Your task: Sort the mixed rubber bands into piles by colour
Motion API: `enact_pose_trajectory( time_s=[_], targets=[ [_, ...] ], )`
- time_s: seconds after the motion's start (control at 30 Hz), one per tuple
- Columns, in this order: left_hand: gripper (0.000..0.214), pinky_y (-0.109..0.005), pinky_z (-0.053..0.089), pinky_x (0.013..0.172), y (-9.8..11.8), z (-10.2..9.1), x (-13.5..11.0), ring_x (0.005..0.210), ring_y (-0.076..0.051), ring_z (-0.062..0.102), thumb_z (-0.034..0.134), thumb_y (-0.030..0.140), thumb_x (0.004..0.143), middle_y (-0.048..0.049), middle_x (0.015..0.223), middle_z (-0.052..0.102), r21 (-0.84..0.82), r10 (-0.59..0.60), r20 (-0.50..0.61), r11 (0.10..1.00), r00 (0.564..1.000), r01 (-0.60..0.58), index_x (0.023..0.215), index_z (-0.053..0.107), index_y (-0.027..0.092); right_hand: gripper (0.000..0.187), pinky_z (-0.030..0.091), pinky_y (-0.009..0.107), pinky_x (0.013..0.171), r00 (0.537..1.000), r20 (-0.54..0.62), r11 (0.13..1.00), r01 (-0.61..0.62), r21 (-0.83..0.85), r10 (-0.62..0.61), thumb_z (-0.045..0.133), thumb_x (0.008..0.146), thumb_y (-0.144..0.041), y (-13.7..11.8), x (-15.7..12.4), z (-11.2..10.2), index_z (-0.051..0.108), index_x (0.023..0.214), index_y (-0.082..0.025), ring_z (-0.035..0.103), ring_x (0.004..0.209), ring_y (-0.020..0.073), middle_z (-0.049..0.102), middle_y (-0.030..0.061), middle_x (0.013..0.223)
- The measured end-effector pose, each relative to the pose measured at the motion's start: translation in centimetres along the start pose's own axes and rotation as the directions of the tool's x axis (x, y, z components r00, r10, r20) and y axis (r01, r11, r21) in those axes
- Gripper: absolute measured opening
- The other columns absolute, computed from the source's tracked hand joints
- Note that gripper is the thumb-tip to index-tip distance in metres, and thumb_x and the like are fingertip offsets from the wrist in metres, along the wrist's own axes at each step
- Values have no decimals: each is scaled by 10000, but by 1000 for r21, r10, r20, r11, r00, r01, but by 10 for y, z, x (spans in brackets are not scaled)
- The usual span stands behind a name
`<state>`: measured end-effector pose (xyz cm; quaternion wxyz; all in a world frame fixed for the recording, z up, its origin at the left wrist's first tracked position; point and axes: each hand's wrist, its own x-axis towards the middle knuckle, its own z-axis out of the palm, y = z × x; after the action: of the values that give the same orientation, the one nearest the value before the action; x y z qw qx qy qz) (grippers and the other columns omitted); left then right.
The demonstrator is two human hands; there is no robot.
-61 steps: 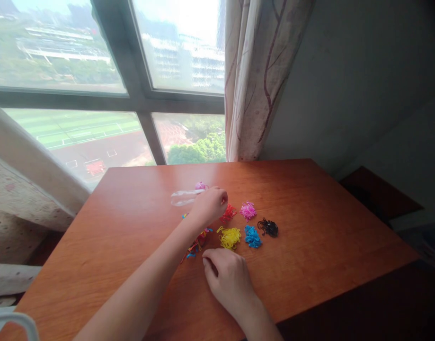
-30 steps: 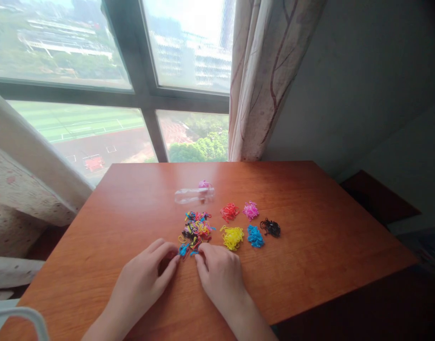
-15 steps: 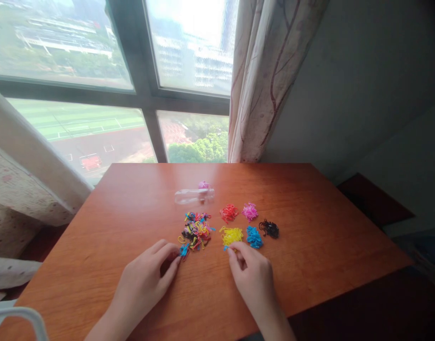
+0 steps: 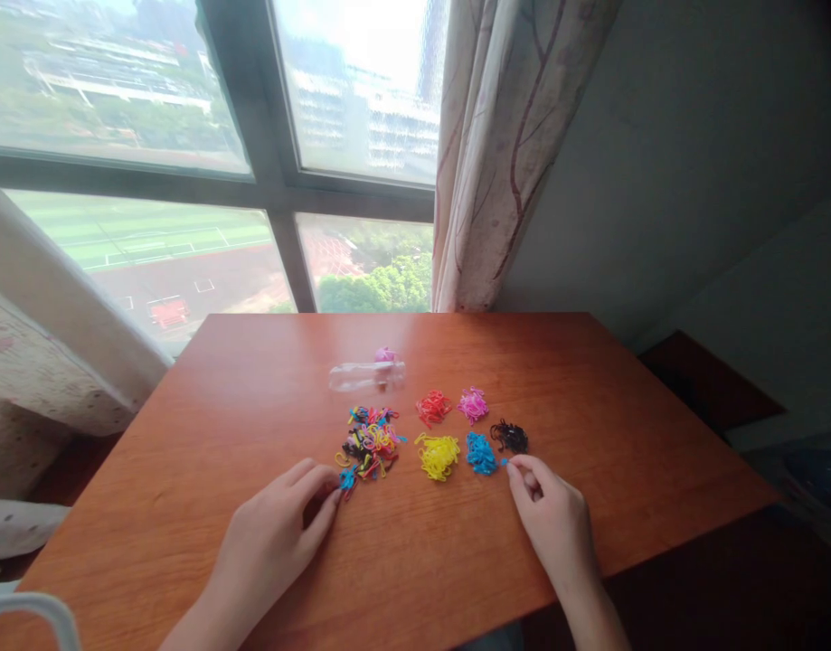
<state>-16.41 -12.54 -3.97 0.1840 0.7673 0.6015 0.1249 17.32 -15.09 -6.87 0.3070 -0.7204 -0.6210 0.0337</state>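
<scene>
My left hand (image 4: 279,529) rests on the table at the lower left edge of a mixed pile of coloured rubber bands (image 4: 371,441). Its thumb and fingertips are pinched on some blue rubber bands (image 4: 348,477) there. My right hand (image 4: 554,506) is just right of a heap of blue rubber bands (image 4: 481,454), with a small blue rubber band (image 4: 505,462) between thumb and forefinger. Left of the blue heap lie yellow rubber bands (image 4: 439,457). Behind are red rubber bands (image 4: 434,408) and pink rubber bands (image 4: 473,405); black rubber bands (image 4: 510,437) lie at the right.
Behind the piles, a clear plastic container (image 4: 361,376) lies on its side near a pink object (image 4: 386,354). The brown wooden table (image 4: 266,380) reaches to the window. A white curved bar (image 4: 42,604) stands at the lower left.
My right hand has moved right with the blue rubber band, from in front of the yellow heap to beside the blue heap. My left hand stays at the mixed pile.
</scene>
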Motion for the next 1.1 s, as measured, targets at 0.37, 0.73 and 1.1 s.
enact_pose_trajectory(
  time_s=[0.37, 0.73, 1.1],
  targets=[
    [230, -237, 431, 635, 1, 0, 1, 784, -164, 650, 447, 397, 915, 18, 864, 659, -10, -10, -14, 1000, 1000, 10, 894, 648, 286, 371, 366, 243, 529, 999, 12, 999, 45, 4, -45, 438, 954, -454, -19, 12, 3, 700, 837, -220, 577, 530, 157, 608, 15, 588],
    [235, -237, 432, 656, 4, -2, 1, 812, -165, 651, 415, 378, 934, 14, 886, 651, 34, -9, 22, 999, 1000, 9, 920, 630, 284, 312, 382, 244, 559, 997, 27, 997, 72, -2, -72, 468, 947, -411, -16, 9, 2, 706, 885, -218, 568, 526, 148, 596, -4, 596],
    [226, -248, 440, 672, 0, 0, -1, 807, -167, 648, 431, 385, 939, 15, 885, 654, -16, 9, 13, 1000, 1000, -9, 934, 628, 275, 282, 408, 239, 585, 994, 26, 988, 107, 112, -110, 467, 961, -370, -38, 4, 3, 687, 875, -215, 604, 578, 150, 664, 18, 687]
  ],
)
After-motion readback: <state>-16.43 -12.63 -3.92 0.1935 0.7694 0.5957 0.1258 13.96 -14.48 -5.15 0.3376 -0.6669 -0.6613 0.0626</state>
